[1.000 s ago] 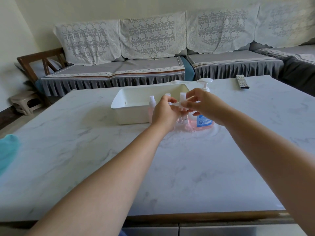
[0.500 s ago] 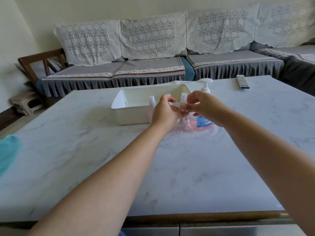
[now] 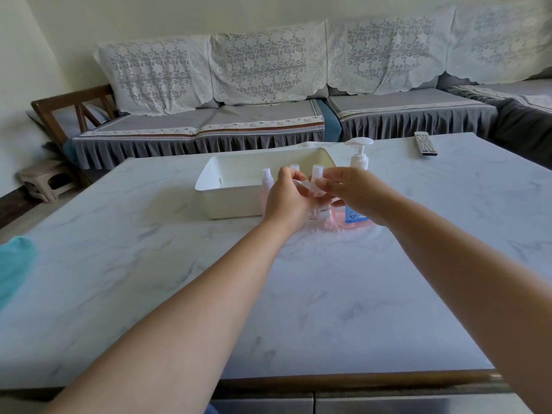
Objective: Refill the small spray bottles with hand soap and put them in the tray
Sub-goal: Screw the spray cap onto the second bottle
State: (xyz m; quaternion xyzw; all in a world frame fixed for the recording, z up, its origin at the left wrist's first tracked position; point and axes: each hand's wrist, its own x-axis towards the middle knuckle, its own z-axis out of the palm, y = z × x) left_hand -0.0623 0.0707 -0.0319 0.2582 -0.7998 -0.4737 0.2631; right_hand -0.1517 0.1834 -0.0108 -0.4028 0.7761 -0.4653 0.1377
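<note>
Both hands on one small spray bottle [image 3: 309, 186]: left hand [image 3: 287, 195] pinches body, right hand [image 3: 348, 189] pinches cap end. Twist straight, keep it level over table [image 3: 298, 294].

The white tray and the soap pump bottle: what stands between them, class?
In the head view, small spray bottles stand between tray and pump bottle, partly hidden by both hands.

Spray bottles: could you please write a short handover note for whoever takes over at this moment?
Left hand and right hand both grip one small clear bottle held sideways above the table.
Other small bottles stand in front of the tray, beside the soap pump.
Done: no bottle is seen in the tray.
Left: fill the bottles, cap them, place them in the tray.
</note>
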